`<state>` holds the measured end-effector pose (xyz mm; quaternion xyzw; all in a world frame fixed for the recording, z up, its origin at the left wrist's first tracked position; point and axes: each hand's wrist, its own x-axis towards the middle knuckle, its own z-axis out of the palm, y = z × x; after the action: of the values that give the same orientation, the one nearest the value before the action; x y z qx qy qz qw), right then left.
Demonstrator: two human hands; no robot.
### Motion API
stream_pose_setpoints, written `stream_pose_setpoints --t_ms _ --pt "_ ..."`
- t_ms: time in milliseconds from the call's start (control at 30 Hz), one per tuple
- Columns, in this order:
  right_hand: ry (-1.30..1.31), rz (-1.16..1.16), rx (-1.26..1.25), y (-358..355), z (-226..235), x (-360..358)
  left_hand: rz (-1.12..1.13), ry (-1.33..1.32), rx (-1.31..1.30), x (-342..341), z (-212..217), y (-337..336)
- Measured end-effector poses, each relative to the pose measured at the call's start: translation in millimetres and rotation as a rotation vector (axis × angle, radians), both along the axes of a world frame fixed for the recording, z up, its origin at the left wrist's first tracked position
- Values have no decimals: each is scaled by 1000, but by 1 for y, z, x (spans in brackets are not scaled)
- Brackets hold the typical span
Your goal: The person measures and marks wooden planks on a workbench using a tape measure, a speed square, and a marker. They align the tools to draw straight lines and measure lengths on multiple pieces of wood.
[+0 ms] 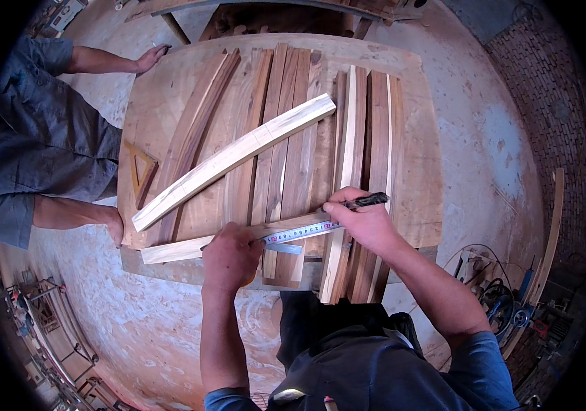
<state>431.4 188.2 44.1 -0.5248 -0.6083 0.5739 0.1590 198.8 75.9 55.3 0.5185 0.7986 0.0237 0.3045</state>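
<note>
A pale wooden strip (176,250) lies slantwise across the near ends of several boards. Over it runs the white blade of a tape measure (300,231), stretched between my two hands. My left hand (230,257) is closed at the blade's left end; the tape's case does not show. My right hand (361,218) pinches a black pen (366,201), with its fingers close to the right end of the blade and over the strip. Just below the blade, a short bluish-grey metal strip (283,248) sticks out to the right of my left hand.
A thick pale beam (238,161) lies diagonally over brown boards (289,130) on the wooden table (416,137). A yellow triangular square (141,171) is at the left edge. At left, another person rests one hand (149,59) on the table, the other (111,226) at its edge.
</note>
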Motion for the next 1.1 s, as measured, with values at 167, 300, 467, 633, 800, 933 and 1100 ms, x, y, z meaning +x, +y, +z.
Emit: stream_pose_setpoints --t_ms 167,300,467,633,800,933,1100 --pt "138 64 332 2 -2 20 -22 -17 19 0 -1 -2" --pt "-177 315 701 8 0 35 -17 -46 50 1 0 -2" --pt "-441 194 577 1 -2 42 -34 -33 89 0 -7 -5" --pt "-358 125 348 5 -8 64 -31 -107 168 5 -10 -7" --pt "-299 109 353 4 -16 76 -78 -68 181 9 -12 -5" --pt "-234 69 366 0 -23 83 -112 -2 160 14 -12 -2" --pt "-197 46 379 1 -29 84 -99 26 143 15 -8 3"
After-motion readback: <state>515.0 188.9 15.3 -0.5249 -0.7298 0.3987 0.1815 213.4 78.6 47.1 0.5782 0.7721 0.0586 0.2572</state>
